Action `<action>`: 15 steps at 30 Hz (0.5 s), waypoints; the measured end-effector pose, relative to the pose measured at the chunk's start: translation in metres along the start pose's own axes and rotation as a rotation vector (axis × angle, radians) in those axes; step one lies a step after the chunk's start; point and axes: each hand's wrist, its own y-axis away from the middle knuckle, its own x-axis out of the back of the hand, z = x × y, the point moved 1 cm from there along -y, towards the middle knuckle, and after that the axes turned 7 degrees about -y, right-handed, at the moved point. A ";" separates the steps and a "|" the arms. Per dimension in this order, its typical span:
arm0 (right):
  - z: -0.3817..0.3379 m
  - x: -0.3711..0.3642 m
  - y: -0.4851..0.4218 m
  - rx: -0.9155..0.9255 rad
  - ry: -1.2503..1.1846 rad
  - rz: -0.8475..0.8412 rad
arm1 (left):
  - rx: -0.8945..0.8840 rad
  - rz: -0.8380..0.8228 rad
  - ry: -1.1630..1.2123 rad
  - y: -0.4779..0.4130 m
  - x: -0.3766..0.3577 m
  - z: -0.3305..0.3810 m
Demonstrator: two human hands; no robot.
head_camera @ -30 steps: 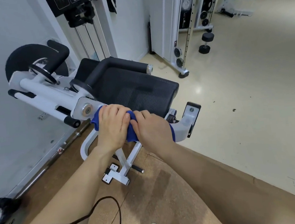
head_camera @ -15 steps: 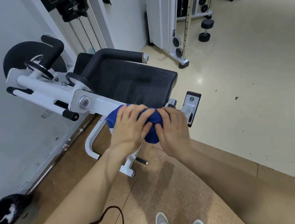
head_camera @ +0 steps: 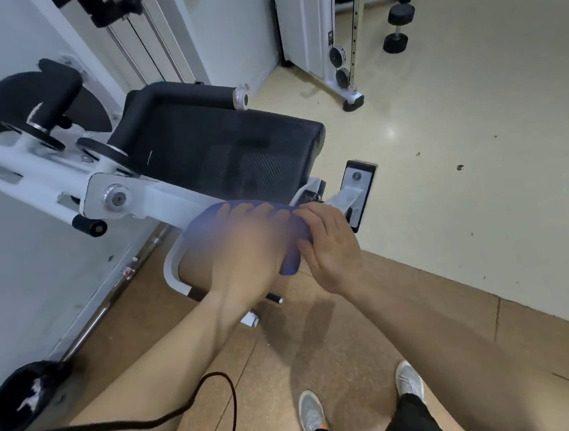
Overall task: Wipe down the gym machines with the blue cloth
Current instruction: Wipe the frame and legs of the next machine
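A white gym machine (head_camera: 157,197) with a black padded seat (head_camera: 222,148) stands against the left wall. The blue cloth (head_camera: 290,256) is wrapped over the white frame bar just below the seat's front edge. My left hand (head_camera: 245,249), blurred by motion, presses on the cloth from the left. My right hand (head_camera: 330,242) grips the cloth's right end beside a black-and-white bracket (head_camera: 358,191). Most of the cloth is hidden under my hands.
A black roller pad (head_camera: 39,99) and weight-stack rods (head_camera: 137,46) sit at the machine's back. Another white cable machine (head_camera: 332,29) and a black dumbbell (head_camera: 397,26) stand at the far right. A steel barbell (head_camera: 111,292) lies along the wall. My shoes (head_camera: 358,401) are on brown matting.
Both hands have slid the cloth rightward along the white bar, from near the pivot bolt toward the bracket. The view has tilted down, showing my shoes.
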 end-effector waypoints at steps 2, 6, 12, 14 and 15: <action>0.016 0.002 0.002 0.002 -0.049 0.011 | 0.020 -0.009 -0.033 -0.004 0.001 0.015; 0.051 0.006 0.003 -0.060 -0.074 -0.129 | 0.029 -0.076 -0.108 -0.014 -0.001 0.050; 0.111 0.022 -0.005 -0.077 -0.107 -0.384 | 0.024 -0.270 -0.216 -0.044 -0.013 0.107; 0.129 0.027 -0.006 -0.077 -0.095 -0.446 | 0.026 -0.398 -0.218 -0.060 -0.016 0.125; 0.135 0.029 -0.007 -0.093 -0.098 -0.477 | 0.028 -0.451 -0.214 -0.068 -0.017 0.130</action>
